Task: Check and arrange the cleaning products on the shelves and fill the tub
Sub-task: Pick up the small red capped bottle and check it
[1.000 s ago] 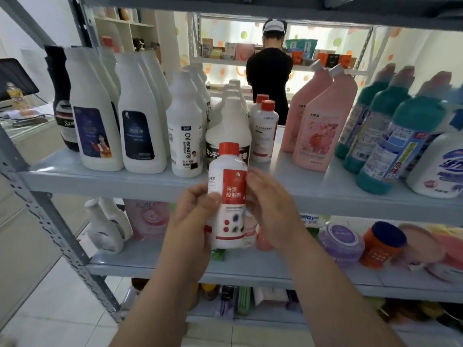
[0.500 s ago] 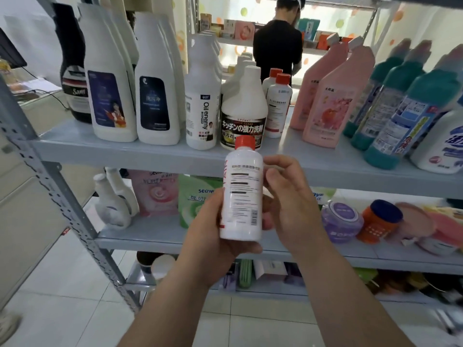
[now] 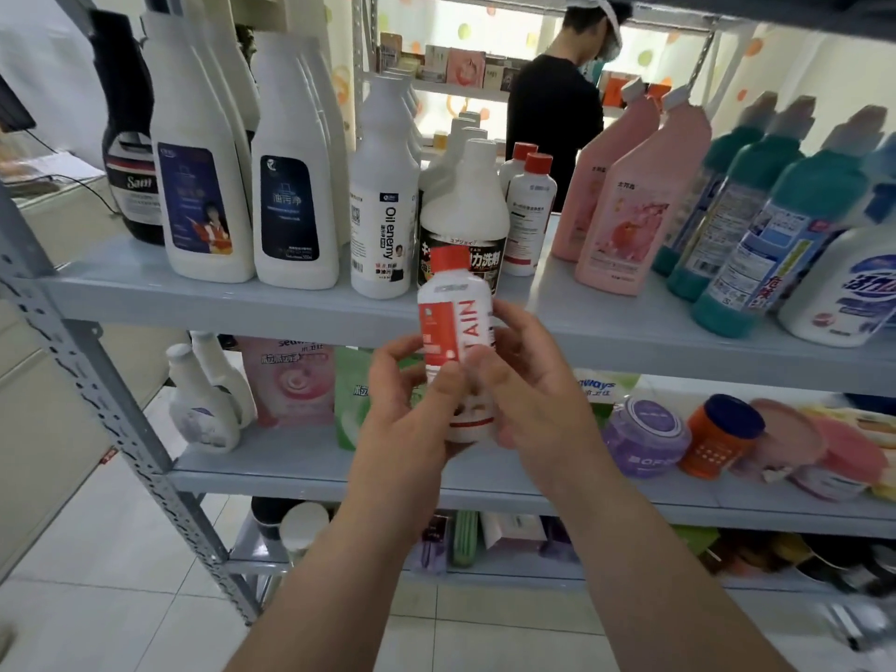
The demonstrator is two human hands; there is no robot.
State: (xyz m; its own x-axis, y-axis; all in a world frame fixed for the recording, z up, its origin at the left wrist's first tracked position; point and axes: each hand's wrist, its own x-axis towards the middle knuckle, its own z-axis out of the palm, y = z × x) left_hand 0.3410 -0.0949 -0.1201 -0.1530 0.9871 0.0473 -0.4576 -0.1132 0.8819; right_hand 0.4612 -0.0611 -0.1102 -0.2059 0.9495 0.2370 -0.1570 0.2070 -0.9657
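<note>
Since the previous frame, the small red-capped bottle is found turned about its axis: the barcode side is no longer presented, and the red label with large letters is shown to the camera. It is held upright in front of the shelving, clear of every shelf, with its cap overlapping the front edge of the upper shelf in view. The left hand is curled round the lower body from the left, and the right hand from the right, both thumbs laid on the front. Directly behind, a dark-labelled white bottle is stood at the shelf's front edge, with two matching red-capped bottles further back to its right. A bare strip of shelf is noted between those and the pink bottles. The middle shelf edge is crossed by both forearms. Open tiled floor is recorded left of the perforated upright.
</note>
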